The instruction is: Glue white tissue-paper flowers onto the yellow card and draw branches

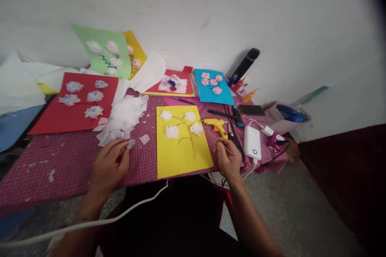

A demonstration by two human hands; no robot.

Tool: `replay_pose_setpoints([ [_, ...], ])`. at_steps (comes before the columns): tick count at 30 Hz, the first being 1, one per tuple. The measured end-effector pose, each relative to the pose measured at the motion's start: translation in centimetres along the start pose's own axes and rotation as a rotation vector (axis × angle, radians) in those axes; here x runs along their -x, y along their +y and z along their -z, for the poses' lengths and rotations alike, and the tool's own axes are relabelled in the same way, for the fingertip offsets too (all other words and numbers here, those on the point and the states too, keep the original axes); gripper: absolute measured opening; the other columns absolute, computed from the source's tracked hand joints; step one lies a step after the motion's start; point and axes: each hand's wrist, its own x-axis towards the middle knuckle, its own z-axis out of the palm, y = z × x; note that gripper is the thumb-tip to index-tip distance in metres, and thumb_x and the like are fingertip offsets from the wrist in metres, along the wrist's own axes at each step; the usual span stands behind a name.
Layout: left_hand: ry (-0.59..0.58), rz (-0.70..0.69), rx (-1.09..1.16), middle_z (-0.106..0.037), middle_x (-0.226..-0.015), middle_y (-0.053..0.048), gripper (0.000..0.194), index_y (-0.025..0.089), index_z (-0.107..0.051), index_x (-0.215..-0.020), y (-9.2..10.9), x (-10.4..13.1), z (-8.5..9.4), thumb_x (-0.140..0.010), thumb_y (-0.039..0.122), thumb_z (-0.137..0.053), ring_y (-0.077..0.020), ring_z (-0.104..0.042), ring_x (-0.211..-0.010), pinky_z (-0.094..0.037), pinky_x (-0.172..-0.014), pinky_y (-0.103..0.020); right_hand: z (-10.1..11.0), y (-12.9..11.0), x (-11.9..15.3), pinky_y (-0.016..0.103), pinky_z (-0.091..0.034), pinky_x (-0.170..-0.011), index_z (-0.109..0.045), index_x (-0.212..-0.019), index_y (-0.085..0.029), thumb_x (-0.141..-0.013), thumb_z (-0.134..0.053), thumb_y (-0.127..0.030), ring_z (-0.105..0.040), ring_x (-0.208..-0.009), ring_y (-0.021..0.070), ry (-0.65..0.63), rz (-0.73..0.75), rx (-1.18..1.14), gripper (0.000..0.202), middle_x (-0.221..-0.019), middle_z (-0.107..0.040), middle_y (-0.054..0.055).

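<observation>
My left hand (111,164) is closed in a pinch at the edge of a heap of white tissue paper pieces (128,114). A small tissue paper square (130,143) shows at its fingertips. My right hand (229,158) is closed around a thin stick (228,149), mostly hidden by the fingers. Between the hands lies a yellow sheet (171,160) with a drawn stem and several white tissue flowers (171,131). Just beyond my right hand are a yellow glue gun (217,125) and black-handled scissors (237,142). Another loose tissue square (144,139) rests left of the sheet.
Finished-looking flower sheets in red (81,122), green (102,32) and blue (208,95) stand or lie behind. On the right are a white power bank (252,142), a phone (251,110), a black bottle-like cylinder (247,64) and a bin (276,118). A white cable (135,204) crosses my lap.
</observation>
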Motion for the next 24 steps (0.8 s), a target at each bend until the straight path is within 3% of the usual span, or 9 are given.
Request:
replay_pose_setpoints([
  [3,-0.001,0.015,0.005,-0.071,-0.123,-0.011,0.021,0.021,-0.069,-0.116,-0.2,0.2,0.0,-0.097,0.022,-0.061,-0.0282,-0.069,-0.115,-0.055,-0.106,-0.047,0.6,-0.7,-0.2,0.028,-0.053,-0.058,-0.072,-0.101,-0.019,-0.096,-0.064,-0.034,-0.065,-0.061,0.0162,-0.005,-0.124,-0.117,0.018,-0.075,-0.070,0.002],
  [9,-0.033,0.044,0.002,-0.071,-0.123,-0.012,0.019,0.020,-0.069,-0.114,-0.4,0.4,-0.1,-0.098,0.025,-0.060,-0.0281,-0.068,-0.116,-0.055,-0.106,-0.047,0.3,-0.4,-0.2,0.027,-0.052,-0.057,-0.073,-0.092,-0.019,-0.093,-0.066,-0.034,-0.065,-0.061,0.0161,-0.099,-0.166,-0.093,0.016,-0.070,-0.069,0.001],
  [16,-0.035,0.042,-0.003,-0.072,-0.122,-0.012,0.019,0.020,-0.070,-0.112,-0.6,0.4,-0.3,-0.098,0.026,-0.059,-0.0285,-0.069,-0.115,-0.055,-0.105,-0.048,-0.6,0.7,-0.3,0.030,-0.055,-0.060,-0.075,-0.097,-0.020,-0.093,-0.063,-0.037,-0.069,-0.069,0.0199,-0.082,-0.087,-0.024,0.020,-0.069,-0.069,0.002],
  [24,-0.057,0.046,0.009,-0.072,-0.123,-0.012,0.020,0.021,-0.070,-0.114,-0.5,0.3,-0.2,-0.099,0.028,-0.059,-0.0274,-0.069,-0.115,-0.055,-0.106,-0.047,-0.6,0.3,-0.4,0.033,-0.056,-0.062,-0.076,-0.095,-0.022,-0.091,-0.064,-0.034,-0.070,-0.074,0.0221,-0.087,-0.049,0.000,0.018,-0.074,-0.072,0.004],
])
